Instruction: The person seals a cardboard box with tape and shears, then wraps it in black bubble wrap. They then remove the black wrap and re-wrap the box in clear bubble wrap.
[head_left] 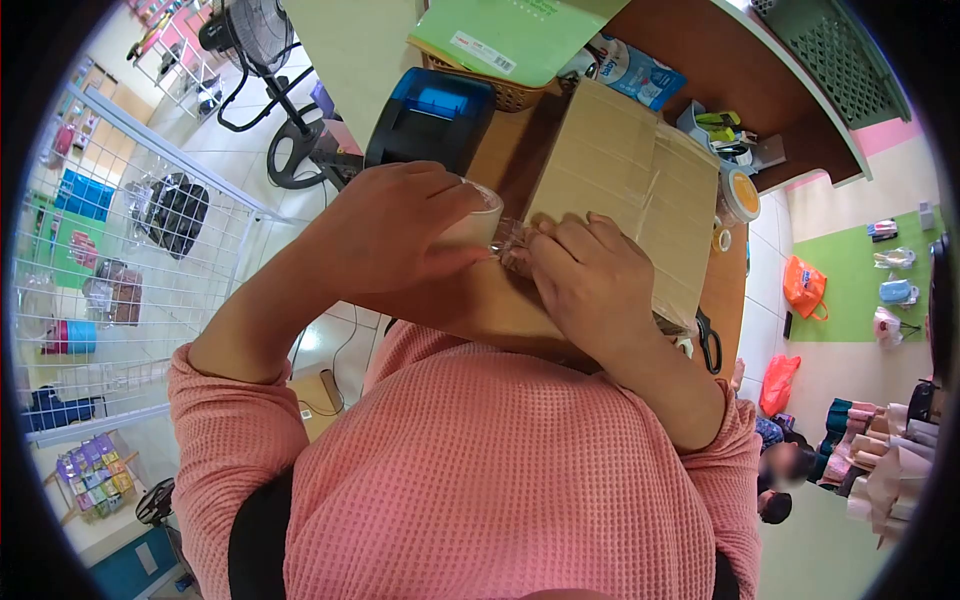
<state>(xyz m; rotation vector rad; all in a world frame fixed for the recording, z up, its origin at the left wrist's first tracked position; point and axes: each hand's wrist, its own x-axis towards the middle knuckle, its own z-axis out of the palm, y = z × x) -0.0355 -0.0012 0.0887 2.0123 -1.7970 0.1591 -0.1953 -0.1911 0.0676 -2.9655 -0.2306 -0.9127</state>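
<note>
My left hand (405, 225) is closed around a roll of clear packing tape (487, 208), beside the near left corner of a cardboard box (610, 150). A crumpled length of clear tape (510, 245) runs from the roll toward the box. My right hand (590, 275) has its fingers bent and pressed together on that tape at the box's near edge. The fingertips partly hide the tape's end. The box lies shut on the wooden desk (490, 305), with shiny tape across its top.
A black label printer (430, 120) stands behind my left hand. Black-handled scissors (708, 342) lie right of the box, near a round tub (738, 195). Behind are a basket (515, 95) with a green folder (515, 40) and a blue-white packet (635, 72). Two people sit far right.
</note>
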